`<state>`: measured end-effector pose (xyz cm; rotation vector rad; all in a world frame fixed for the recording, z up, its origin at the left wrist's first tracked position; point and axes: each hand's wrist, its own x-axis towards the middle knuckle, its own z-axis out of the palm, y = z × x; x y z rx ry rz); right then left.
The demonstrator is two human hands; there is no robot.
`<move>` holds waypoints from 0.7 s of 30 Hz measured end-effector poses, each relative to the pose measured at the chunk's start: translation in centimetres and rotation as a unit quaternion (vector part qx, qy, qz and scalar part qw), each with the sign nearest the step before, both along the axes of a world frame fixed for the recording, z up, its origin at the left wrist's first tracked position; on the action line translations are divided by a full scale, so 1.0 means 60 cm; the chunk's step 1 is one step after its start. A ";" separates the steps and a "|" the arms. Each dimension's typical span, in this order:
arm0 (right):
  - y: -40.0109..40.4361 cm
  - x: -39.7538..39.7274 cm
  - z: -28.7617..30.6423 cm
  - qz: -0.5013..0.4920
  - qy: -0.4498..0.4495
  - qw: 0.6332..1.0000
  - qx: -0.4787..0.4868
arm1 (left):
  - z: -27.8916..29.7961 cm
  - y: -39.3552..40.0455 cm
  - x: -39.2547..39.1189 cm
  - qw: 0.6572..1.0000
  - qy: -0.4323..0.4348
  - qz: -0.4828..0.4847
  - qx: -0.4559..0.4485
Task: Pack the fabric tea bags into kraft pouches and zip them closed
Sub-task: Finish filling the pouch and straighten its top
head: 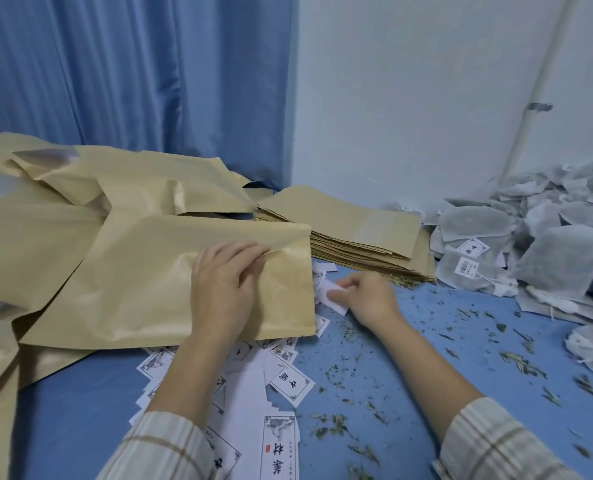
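Pouch [170,271] lies filled at centre left of the frame, mouth edge toward the right, under the left hand [219,285], whose fingers curl onto its upper right corner, lifting the flap. Right hand [364,296], just right of that mouth, pinches a white card [333,299]. Probably the card goes in next: hold the lip well open, slide the card flat, then press the zip along its length. Tea bags [530,237] heap at right, empty pouches [357,233] stacked between.

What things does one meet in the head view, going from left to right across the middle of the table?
Heap of filled kraft pouches → left hand gripping a pouch → right hand pinching a white paper slip → flat stack of empty pouches → pile of fabric tea bags.
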<state>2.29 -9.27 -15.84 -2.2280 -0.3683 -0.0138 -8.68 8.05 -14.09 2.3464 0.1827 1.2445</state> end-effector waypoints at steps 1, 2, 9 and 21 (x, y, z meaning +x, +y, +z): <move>-0.010 0.005 0.004 -0.029 0.011 0.998 0.050 | 0.000 0.000 0.000 1.000 -0.003 0.000 -0.002; -0.022 0.011 0.008 -0.053 0.025 0.993 0.106 | -0.001 0.000 0.000 1.000 -0.003 0.000 -0.004; -0.077 0.023 0.042 0.148 0.041 0.949 0.274 | 0.004 -0.013 0.003 0.999 -0.013 -0.032 -0.017; -0.051 -0.041 0.067 0.158 0.009 0.984 0.084 | 0.038 -0.129 -0.012 0.956 0.000 -0.273 -0.111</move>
